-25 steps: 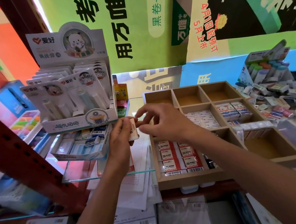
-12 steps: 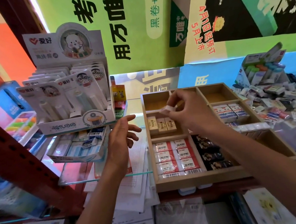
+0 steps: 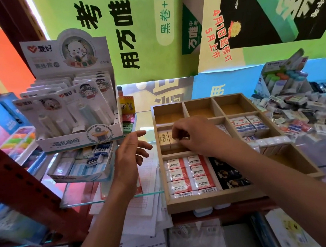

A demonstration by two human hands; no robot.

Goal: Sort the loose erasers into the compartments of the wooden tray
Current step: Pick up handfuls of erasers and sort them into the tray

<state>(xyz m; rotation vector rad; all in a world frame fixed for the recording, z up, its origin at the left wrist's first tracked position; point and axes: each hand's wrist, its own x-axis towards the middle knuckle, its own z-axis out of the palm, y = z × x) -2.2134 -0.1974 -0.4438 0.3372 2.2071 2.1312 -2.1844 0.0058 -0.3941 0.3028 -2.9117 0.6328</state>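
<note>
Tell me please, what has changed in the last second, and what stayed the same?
The cream eraser passed from the left hand to the right hand, which carried it rightward into the wooden tray and now lowers it beside the cream erasers in the middle-left compartment. The left hand let go and hovers open. The red 2B erasers, the black erasers and the loose pile did not move.

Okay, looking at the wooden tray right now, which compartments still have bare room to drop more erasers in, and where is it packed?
The tray's three back compartments are bare. The front-right one has room behind its white row. Crowded: the 2B erasers and black erasers fill the front; the right hand covers the middle-left. The loose pile crowds the tray's right side.
</note>
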